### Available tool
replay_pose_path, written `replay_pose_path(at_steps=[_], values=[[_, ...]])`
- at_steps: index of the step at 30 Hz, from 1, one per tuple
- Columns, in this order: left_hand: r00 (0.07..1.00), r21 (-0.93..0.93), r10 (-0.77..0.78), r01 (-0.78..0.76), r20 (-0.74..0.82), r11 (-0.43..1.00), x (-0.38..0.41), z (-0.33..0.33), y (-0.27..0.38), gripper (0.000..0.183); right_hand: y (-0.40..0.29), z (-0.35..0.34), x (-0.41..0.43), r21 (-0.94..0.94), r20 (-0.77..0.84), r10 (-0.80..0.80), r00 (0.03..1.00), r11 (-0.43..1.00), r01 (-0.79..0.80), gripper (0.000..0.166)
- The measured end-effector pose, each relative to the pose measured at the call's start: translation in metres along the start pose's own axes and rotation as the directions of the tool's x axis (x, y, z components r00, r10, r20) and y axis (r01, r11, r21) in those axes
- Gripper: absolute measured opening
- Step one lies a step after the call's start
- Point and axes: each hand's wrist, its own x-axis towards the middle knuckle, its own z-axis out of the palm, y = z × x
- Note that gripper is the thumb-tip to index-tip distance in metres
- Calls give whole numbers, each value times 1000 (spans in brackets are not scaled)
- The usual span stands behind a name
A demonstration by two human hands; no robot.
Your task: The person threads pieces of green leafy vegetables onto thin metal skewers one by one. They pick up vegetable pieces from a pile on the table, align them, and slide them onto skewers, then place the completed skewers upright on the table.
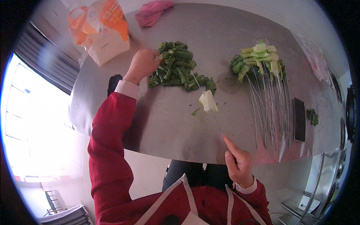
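Observation:
My right hand [239, 163] grips the lower end of a thin metal skewer [216, 123], which slants up and left above the steel table. Partway along the skewer sits a pale, flat vegetable piece [208, 101], pierced through. My left hand [147, 60] reaches to the left edge of a heap of cut leafy greens [177, 63], its fingertips against the pile. Whether those fingers pinch a piece is hard to make out. The skewer's tip ends near the heap's lower right side.
Several loaded vegetable skewers [263, 62] lie at right, beside a black phone-like slab [299, 119] and a small clump of greens [312, 116]. An orange and white bag [108, 46] and a pink cloth [152, 12] sit at the far left. Clear plastic [315, 59] lies along the right edge.

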Motion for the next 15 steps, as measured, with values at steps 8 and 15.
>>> replay_pose_path(at_steps=[8,15], values=[[957,-309,-249,195,-146,931,-19,-29,5,21,1,0,-1,82,-5,25,1000,996,-24,41],[956,-951,-91,263,280,-162,-58,-40,46,23,3,0,0,31,62,-85,994,996,84,40]])
